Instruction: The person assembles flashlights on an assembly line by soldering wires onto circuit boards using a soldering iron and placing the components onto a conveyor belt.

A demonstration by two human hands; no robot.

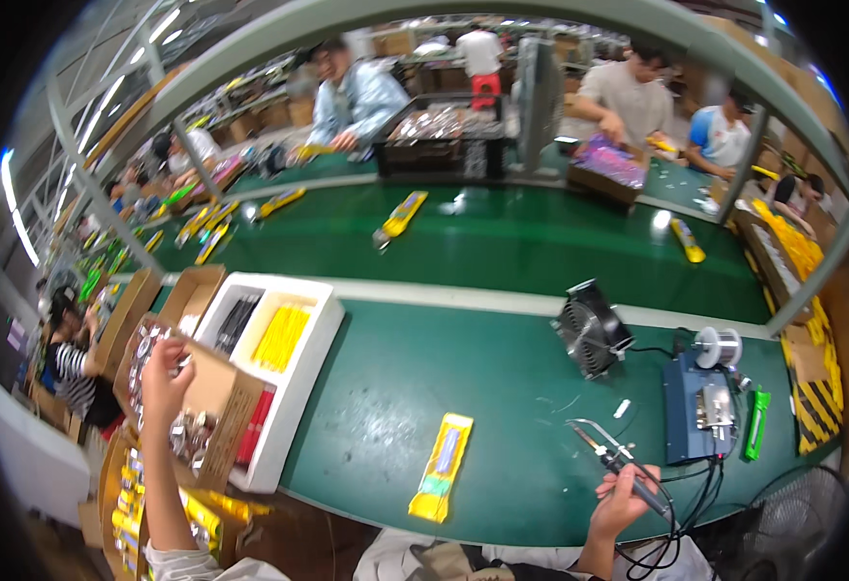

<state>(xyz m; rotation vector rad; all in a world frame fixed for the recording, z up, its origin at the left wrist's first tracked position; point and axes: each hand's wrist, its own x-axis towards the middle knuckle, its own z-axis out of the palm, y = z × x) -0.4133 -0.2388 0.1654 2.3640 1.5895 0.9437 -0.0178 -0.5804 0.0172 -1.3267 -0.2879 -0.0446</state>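
Note:
My right hand grips a soldering iron with a thin curved tube along it; its tip points up and left over the green table. At far left, my left hand is raised over an open cardboard box of shiny metallic parts. Its fingers are curled together, and anything between them is too small to make out. On the table between my hands lies a flat yellow plastic casing with a pale purple and a green part inside, touched by neither hand.
A white foam tray holds black, yellow and red wires. At right stand a small fan, a blue soldering unit, a solder spool and a green casing. Beyond, yellow pieces lie on a green conveyor belt; co-workers sit across it.

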